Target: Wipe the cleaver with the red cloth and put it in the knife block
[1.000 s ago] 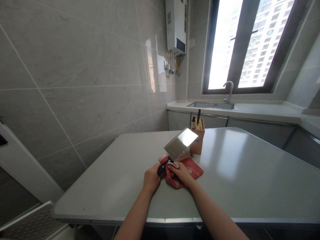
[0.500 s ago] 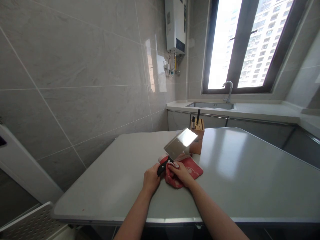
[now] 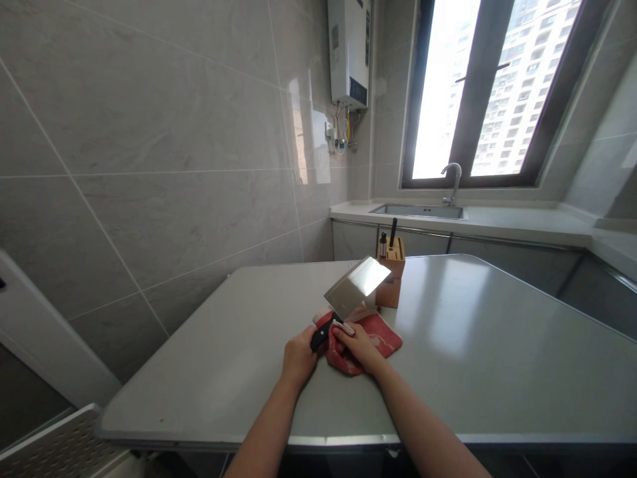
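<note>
A cleaver (image 3: 357,284) with a broad shiny blade and a black handle is tilted up and to the right over the table. My left hand (image 3: 299,357) is closed round the end of its handle. My right hand (image 3: 359,344) pinches a red and white cloth (image 3: 382,333) against the handle near the blade. Part of the cloth is bunched under my right fingers, and the rest spreads over the table to the right. Just behind the blade stands a wooden knife block (image 3: 394,272), partly covered by it, with two black handles sticking out of the top.
The pale table (image 3: 209,372) spreads out on both sides of my hands. Beyond it runs a counter (image 3: 517,220) with a sink (image 3: 423,211) and a tap (image 3: 454,182) below the window. A tiled wall (image 3: 189,146) borders the left side.
The view has shifted very slightly. My hands, the cleaver and the cloth keep nearly the same pose.
</note>
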`<state>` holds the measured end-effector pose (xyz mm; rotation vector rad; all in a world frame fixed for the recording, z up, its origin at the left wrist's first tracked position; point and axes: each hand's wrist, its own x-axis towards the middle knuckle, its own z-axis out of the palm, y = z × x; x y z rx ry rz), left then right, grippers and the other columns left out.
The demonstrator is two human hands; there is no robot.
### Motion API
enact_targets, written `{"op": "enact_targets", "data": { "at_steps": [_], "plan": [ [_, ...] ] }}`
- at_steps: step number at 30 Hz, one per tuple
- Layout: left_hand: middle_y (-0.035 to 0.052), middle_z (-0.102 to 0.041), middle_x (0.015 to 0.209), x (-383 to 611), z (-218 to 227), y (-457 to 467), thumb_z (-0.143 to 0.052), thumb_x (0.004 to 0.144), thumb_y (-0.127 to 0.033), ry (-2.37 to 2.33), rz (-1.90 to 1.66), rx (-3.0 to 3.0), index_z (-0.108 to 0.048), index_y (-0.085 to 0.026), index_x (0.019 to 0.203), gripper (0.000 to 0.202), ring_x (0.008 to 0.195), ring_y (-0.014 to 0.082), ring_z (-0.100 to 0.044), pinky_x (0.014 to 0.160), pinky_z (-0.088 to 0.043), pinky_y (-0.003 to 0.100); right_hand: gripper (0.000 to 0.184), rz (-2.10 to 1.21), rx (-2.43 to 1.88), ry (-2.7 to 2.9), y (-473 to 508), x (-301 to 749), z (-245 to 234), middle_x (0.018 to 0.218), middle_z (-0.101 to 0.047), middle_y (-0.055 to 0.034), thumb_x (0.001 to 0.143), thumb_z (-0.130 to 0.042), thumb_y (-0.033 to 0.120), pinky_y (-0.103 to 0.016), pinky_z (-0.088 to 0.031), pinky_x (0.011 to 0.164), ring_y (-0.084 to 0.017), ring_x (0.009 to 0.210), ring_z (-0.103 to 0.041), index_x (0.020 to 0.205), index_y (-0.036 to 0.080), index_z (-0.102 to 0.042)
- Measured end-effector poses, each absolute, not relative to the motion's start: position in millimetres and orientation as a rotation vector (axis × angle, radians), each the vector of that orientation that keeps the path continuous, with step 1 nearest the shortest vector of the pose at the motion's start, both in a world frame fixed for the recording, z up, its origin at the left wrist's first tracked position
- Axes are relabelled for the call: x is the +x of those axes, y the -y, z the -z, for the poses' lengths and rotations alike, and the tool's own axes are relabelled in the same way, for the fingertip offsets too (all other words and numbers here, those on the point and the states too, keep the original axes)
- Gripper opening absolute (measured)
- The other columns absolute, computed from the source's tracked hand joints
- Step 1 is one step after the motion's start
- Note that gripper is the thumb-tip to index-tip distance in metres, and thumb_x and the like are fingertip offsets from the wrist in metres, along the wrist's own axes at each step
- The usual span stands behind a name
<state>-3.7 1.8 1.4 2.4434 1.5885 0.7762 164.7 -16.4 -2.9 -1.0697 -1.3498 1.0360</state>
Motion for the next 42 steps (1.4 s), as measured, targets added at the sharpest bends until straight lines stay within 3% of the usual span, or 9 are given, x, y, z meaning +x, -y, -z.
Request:
{"op": "enact_targets", "data": {
  "at_steps": [25, 33, 42],
  "plan": [
    [0.0007, -0.067, 0.083, -3.9, 1.4, -4.6, -0.052, 0.084, -0.027, -1.625, -0.742, 2.456, -0.058, -0.023, 0.089, 0.009, 0.078, 0.0168, -0.062, 0.063, -0.033, 0.022, 0.041, -1.052, -1.085, 1.339, 16.5, 164.1, 0.7, 0.048, -0.053, 0.001, 0.077, -0.055, 0.053, -0.022, -0.034, 0.044, -0.011, 0.045, -0.047, 0.058, 0.018, -0.05],
    [0.0003, -0.067, 0.082, -3.9, 2.5, -5.0, -0.053, 0.083, -0.034, -1.608, -0.751, 2.444, -0.057, -0.023, 0.088, 0.012, 0.077, 0.0162, -0.061, 0.062, -0.032, 0.021, 0.041, -1.028, -1.092, 1.348, 14.8, 164.6, 2.7, 0.048, -0.053, 0.0017, 0.077, -0.056, 0.053, -0.022, -0.034, 0.045, -0.011, 0.046, -0.047, 0.057, 0.018, -0.05],
    [0.0002, -0.067, 0.079, -5.6, 7.5, -8.9, -0.053, 0.08, -0.023, -1.59, -0.79, 2.5, -0.056, -0.023, 0.085, 0.006, 0.074, 0.0165, -0.061, 0.06, -0.031, 0.022, 0.04, -1.034, -1.084, 1.348, 16.1, 164.8, 2.7, 0.049, -0.053, 0.0019, 0.078, -0.056, 0.052, -0.022, -0.035, 0.045, -0.011, 0.046, -0.048, 0.058, 0.018, -0.05]
  ]
}}
